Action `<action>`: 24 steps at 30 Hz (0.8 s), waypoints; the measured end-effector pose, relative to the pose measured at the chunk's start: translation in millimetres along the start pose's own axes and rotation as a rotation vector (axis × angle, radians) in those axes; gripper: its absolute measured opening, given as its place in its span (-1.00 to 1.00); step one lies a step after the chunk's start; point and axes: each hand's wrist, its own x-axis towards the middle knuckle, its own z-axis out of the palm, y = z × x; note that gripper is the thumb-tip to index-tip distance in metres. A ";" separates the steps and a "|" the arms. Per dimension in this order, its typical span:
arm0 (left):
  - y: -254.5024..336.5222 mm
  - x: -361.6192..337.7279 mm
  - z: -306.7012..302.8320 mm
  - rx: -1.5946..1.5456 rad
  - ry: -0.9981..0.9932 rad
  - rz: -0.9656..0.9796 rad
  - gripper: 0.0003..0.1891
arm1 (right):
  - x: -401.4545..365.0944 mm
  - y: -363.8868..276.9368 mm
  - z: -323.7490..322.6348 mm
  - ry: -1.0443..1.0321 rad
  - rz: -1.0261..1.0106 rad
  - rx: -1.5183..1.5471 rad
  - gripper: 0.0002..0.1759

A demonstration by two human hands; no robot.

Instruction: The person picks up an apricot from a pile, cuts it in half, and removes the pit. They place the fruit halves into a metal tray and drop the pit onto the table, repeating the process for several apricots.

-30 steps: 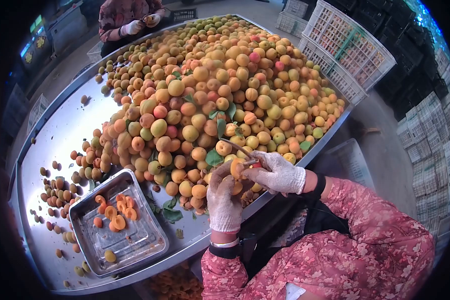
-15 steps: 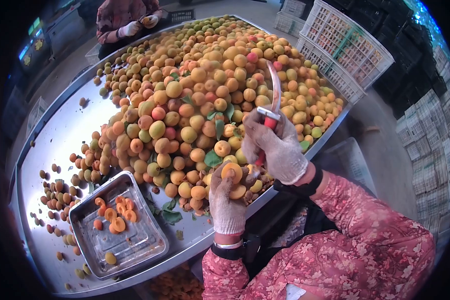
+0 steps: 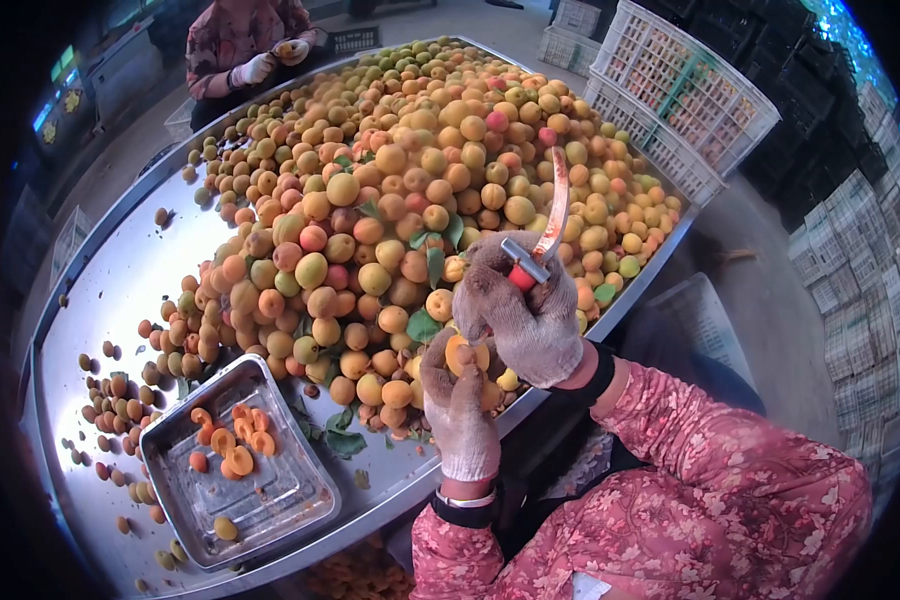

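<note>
My left hand point(image 3: 460, 420), in a stained knit glove, is closed around a cut apricot point(image 3: 462, 352) at the near edge of the fruit pile. Just above and to the right, my gloved right hand point(image 3: 526, 312) grips a knife point(image 3: 558, 205). Its curved blade, stained orange-brown, points up and away from me, and its red handle runs into my fist. My right fingers are right beside the cut apricot and partly overlap it. A large heap of whole apricots point(image 3: 375, 277), some with green leaves, lies just beyond both hands.
A metal tray point(image 3: 280, 500) at the left holds several orange apricot halves point(image 3: 238, 458). Everything rests on a shiny metal table point(image 3: 105, 270) with a raised rim. Across it, another person point(image 3: 235, 50) handles fruit in gloves. White plastic crates point(image 3: 680, 85) stand at the far right.
My right hand has moved down and left, close against the left hand, and the knife has turned with it. The left hand still holds the cut apricot. The view has shifted slightly.
</note>
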 end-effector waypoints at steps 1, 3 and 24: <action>-3.8 0.3 -2.2 0.110 0.017 0.094 -0.50 | -1.6 0.5 0.1 -0.002 0.000 0.000 -0.81; -5.0 -0.4 -4.4 0.159 0.038 0.079 -0.53 | -7.7 2.7 1.0 -0.028 0.020 0.058 -0.84; 2.3 -8.7 0.1 0.414 -0.091 0.173 -0.57 | 10.5 22.6 -8.4 0.367 0.592 0.689 -0.85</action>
